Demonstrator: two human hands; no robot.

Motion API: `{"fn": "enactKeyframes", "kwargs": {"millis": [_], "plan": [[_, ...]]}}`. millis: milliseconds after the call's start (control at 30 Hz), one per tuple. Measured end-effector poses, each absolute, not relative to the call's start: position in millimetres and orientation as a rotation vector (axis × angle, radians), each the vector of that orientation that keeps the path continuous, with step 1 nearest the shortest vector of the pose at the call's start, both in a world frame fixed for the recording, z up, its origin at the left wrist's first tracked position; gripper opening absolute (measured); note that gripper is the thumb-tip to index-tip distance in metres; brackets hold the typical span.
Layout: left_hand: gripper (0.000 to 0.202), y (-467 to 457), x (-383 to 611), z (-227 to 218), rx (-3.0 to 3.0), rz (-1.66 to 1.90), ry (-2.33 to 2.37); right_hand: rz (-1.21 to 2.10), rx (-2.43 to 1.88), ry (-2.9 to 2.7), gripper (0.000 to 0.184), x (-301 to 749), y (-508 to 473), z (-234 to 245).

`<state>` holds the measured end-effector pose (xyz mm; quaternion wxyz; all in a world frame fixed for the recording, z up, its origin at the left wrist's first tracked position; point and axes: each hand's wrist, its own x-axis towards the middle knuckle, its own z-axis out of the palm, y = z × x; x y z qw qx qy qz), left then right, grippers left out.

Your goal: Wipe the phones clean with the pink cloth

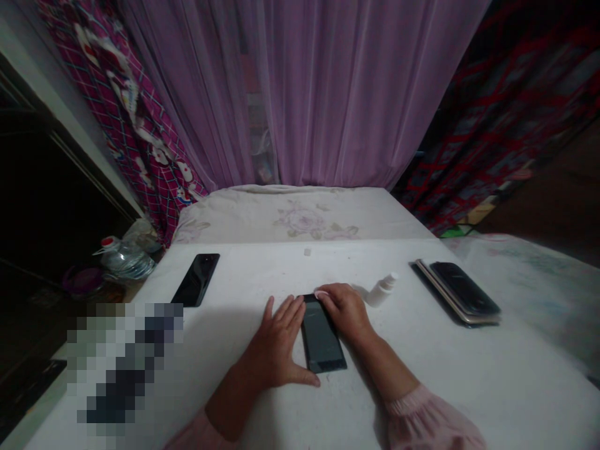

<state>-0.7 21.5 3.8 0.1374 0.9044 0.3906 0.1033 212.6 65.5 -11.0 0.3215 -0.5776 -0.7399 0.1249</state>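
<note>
A black phone (322, 338) lies flat on the white table (422, 375) in front of me. My left hand (276, 347) rests open and flat against the phone's left edge, thumb stretched along its near end. My right hand (344, 310) lies over the phone's far right corner with fingers curled down on its top edge. A small white bottle (381, 290) lies on its side just right of my right hand.
Another black phone (196, 279) lies at the left of the table. Stacked phones (462, 291) sit at the right. A tiny white piece (307, 252) lies near the far edge. A plastic water bottle (124, 256) is off the left side. Purple curtains hang behind.
</note>
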Motion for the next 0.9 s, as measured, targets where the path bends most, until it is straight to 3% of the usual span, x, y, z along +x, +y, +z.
{"fn": "enactKeyframes", "kwargs": {"millis": [533, 900], "plan": [[0.097, 18, 7, 1, 2.560, 0.623, 1.259, 0.595, -1.268, -2.033, 0.014, 227, 63, -3], [0.096, 20, 6, 7, 2.557, 0.567, 1.165, 0.498, -1.369, -1.989, 0.015, 218, 67, -3]]}}
